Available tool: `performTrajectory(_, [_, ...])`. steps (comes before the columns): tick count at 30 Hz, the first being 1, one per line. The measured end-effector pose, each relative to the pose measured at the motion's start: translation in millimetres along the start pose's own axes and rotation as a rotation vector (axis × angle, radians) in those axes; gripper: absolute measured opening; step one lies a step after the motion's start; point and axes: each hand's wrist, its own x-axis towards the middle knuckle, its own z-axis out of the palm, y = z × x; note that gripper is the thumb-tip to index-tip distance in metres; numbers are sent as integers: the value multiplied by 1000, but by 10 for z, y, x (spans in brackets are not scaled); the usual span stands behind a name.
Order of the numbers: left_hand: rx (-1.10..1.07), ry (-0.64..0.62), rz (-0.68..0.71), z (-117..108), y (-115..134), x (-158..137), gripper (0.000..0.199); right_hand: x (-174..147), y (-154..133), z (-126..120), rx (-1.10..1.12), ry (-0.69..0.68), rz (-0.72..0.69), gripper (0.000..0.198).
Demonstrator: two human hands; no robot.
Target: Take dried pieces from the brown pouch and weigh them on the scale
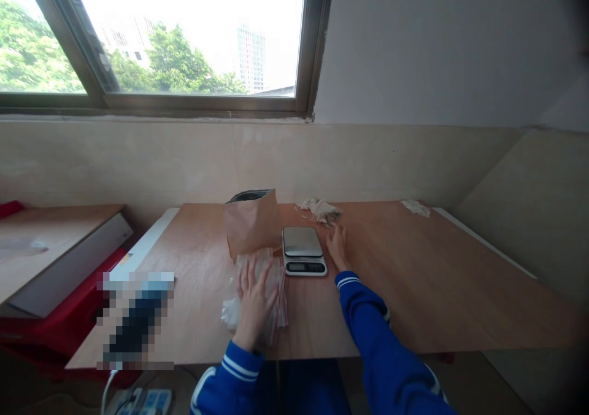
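Observation:
My left hand [256,292] lies with spread fingers on a stack of clear zip bags [280,326] with red stripes along their edges. Just beyond it stands a brown paper bag [252,221], upright with its top open and a dark silvery lining. Right of the bags is a small white kitchen scale [302,243] with a bare metal plate and a dark display. My right hand [337,246] is beside the scale's right edge, fingers apart and nothing visible in them. Its fingertips are close to a loose pile of pale, dry-looking shreds [321,209].
Another pale clump [416,208] lies at the back right of the wooden table [414,280]. A blurred-out dark object [138,323] with a white cable is at the left edge. Behind are a wall and a window [184,40]. A power strip [151,401] is below, left.

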Motion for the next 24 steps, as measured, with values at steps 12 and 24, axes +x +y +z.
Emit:
performTrajectory(12, [139,-218,62,314,-148,-49,53,272,223,178,-189,45,-3,18])
performTrajectory(24, [-35,-190,59,249,-166,-42,45,-474,-198,-515,14,497,53,20])
